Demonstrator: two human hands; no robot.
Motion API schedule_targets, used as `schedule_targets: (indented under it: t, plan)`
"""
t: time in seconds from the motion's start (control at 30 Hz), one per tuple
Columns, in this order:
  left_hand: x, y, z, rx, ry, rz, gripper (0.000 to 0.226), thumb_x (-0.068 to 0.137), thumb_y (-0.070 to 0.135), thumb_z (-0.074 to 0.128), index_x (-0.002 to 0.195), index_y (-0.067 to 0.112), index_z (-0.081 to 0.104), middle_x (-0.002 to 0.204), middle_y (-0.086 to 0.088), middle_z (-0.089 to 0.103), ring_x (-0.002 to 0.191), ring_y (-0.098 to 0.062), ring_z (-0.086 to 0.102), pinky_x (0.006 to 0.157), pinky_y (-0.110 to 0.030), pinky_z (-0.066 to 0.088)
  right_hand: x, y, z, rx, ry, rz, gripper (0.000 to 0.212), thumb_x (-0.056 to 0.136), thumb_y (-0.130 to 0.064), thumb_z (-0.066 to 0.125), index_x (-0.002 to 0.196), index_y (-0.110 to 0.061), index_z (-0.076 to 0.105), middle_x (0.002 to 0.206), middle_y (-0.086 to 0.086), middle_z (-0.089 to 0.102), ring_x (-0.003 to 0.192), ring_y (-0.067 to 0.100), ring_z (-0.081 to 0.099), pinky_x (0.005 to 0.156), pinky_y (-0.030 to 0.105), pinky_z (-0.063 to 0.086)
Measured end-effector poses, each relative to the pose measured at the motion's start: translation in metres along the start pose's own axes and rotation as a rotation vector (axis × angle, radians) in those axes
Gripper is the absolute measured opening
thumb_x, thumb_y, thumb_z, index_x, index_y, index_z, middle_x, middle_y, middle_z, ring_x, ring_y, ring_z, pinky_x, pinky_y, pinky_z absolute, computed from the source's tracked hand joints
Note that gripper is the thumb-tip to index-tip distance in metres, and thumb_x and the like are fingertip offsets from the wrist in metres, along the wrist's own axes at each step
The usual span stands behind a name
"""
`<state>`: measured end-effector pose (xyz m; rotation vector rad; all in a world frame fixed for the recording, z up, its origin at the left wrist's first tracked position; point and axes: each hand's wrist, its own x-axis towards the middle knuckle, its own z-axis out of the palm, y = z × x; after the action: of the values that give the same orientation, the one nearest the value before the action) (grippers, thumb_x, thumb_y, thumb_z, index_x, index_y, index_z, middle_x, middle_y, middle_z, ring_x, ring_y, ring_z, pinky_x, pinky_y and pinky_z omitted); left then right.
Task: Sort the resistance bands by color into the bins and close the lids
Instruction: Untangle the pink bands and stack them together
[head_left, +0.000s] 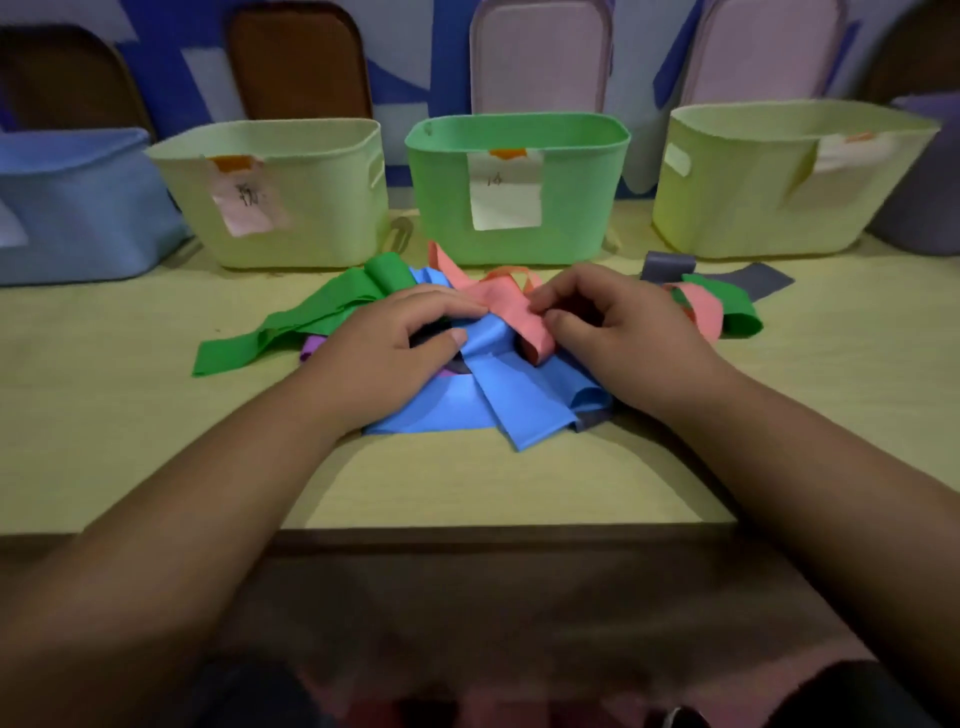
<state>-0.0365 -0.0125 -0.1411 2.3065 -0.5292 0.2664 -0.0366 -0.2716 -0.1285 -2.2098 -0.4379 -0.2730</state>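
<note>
My right hand (618, 322) has its fingers curled, with thumb and forefinger pinched on the pink band (511, 306), a flat, matte salmon strip that loops and twists across the top of the pile. My left hand (395, 332) is curled too. Its thumb and fingertips are closed on a bunched fold of the blue band (519, 400), whose wide, smooth sheets fan out toward me in overlapping layers.

The whole heap lies on the table (467, 483), in front of the row of bins. A long green band (311, 317) trails off to the left with one end rolled over, and a scrap of purple band (311, 347) peeks out beneath my left wrist. To the right, a second pink loop (704, 312) lies tangled with another green strip (737, 312), and a grey band (763, 278) lies just behind them.

Behind the pile stand the blue bin (78, 208), a pale yellow bin (291, 208), the green bin (519, 171) and another yellow bin (769, 192). All are open on top, and three of them carry paper labels. Lids (540, 57) lean upright against the wall.
</note>
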Motion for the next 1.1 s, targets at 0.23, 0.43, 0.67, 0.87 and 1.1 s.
schedule_targets:
  t: [0.23, 0.43, 0.67, 0.87, 1.1]
  plan:
    - [-0.009, 0.010, -0.002, 0.091, 0.038, 0.010, 0.033, 0.105, 0.021, 0.066, 0.133, 0.037, 0.073, 0.136, 0.021, 0.066, 0.127, -0.002, 0.061, 0.111, -0.038, 0.053, -0.009, -0.012, 0.002, -0.050, 0.028, -0.034, 0.017, 0.105, -0.017, 0.063, 0.113, -0.028, 0.074, 0.093, -0.015, 0.078, 0.091, -0.005, 0.067, 0.079, 0.019, 0.051]
    - [0.003, 0.027, -0.017, 0.190, 0.099, 0.099, 0.026, 0.104, 0.018, 0.066, 0.124, 0.031, 0.077, 0.127, 0.019, 0.069, 0.119, -0.002, 0.061, 0.103, -0.033, 0.051, -0.011, -0.017, -0.002, -0.134, 0.080, -0.119, 0.018, 0.104, -0.017, 0.060, 0.116, -0.026, 0.071, 0.119, -0.008, 0.073, 0.108, 0.012, 0.068, 0.096, 0.039, 0.057]
    - [0.042, 0.044, -0.027, 0.473, -0.174, 0.280, 0.049, 0.083, 0.023, 0.079, 0.128, 0.039, 0.068, 0.128, 0.017, 0.060, 0.121, -0.010, 0.052, 0.105, -0.033, 0.044, 0.036, -0.031, -0.028, -0.137, 0.117, -0.023, 0.018, 0.103, -0.020, 0.059, 0.112, -0.023, 0.074, 0.107, -0.007, 0.075, 0.097, 0.014, 0.066, 0.083, 0.033, 0.051]
    - [0.055, 0.031, -0.013, 0.262, -0.006, 0.324, 0.014, 0.094, 0.031, 0.082, 0.107, 0.035, 0.082, 0.111, 0.018, 0.070, 0.109, -0.004, 0.063, 0.096, -0.036, 0.053, 0.067, -0.020, -0.031, -0.136, 0.000, 0.040, 0.020, 0.104, -0.019, 0.057, 0.106, -0.022, 0.077, 0.097, -0.008, 0.079, 0.087, 0.012, 0.072, 0.083, 0.036, 0.059]
    - [0.059, 0.019, -0.007, -0.090, 0.323, 0.108, 0.011, 0.096, 0.015, 0.078, 0.094, 0.025, 0.082, 0.092, 0.013, 0.076, 0.091, -0.012, 0.072, 0.087, -0.042, 0.059, 0.062, -0.010, -0.015, 0.042, 0.107, -0.072, 0.020, 0.109, -0.030, 0.058, 0.103, -0.032, 0.077, 0.092, -0.016, 0.077, 0.088, 0.001, 0.069, 0.077, 0.028, 0.055]
